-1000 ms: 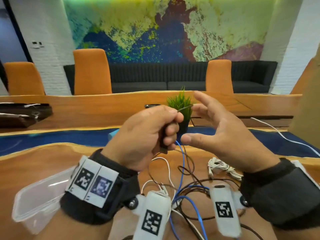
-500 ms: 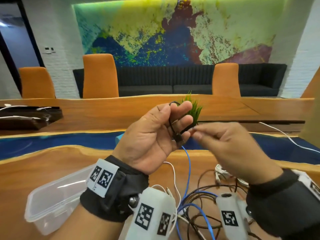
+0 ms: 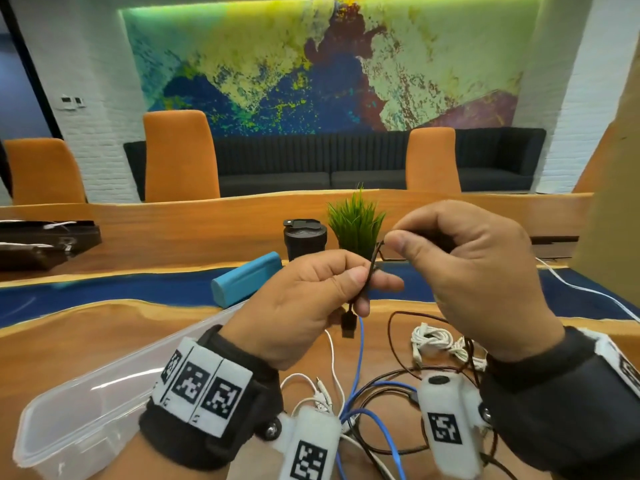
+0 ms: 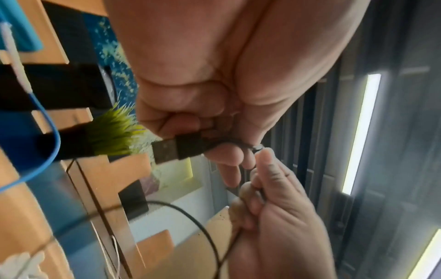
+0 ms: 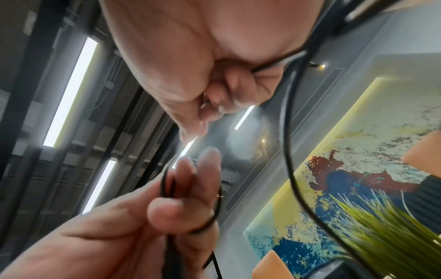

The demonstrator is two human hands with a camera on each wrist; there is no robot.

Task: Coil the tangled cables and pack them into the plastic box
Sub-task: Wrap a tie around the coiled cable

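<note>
My left hand (image 3: 311,299) grips a thin black cable (image 3: 372,268) just above its USB plug (image 3: 348,325), which hangs below the fist. In the left wrist view the USB plug (image 4: 167,151) sticks out of the curled fingers. My right hand (image 3: 478,271) pinches the same cable a little above and to the right of the left hand. The black cable (image 5: 288,151) trails from the right hand down to the table. Below the hands lies a tangle of cables (image 3: 367,393) in blue, white and black. A clear plastic box (image 3: 86,403) stands at the lower left.
A bundled white cable (image 3: 433,341) lies on the wooden table to the right of the tangle. Behind the hands are a blue case (image 3: 247,284), a black cup (image 3: 304,239) and a small green plant (image 3: 356,223). Another white cable (image 3: 588,292) runs off to the right.
My right hand, open a second ago, closed on the black cable beside the left hand. It has since drawn up and to the right. The left hand has kept its hold.
</note>
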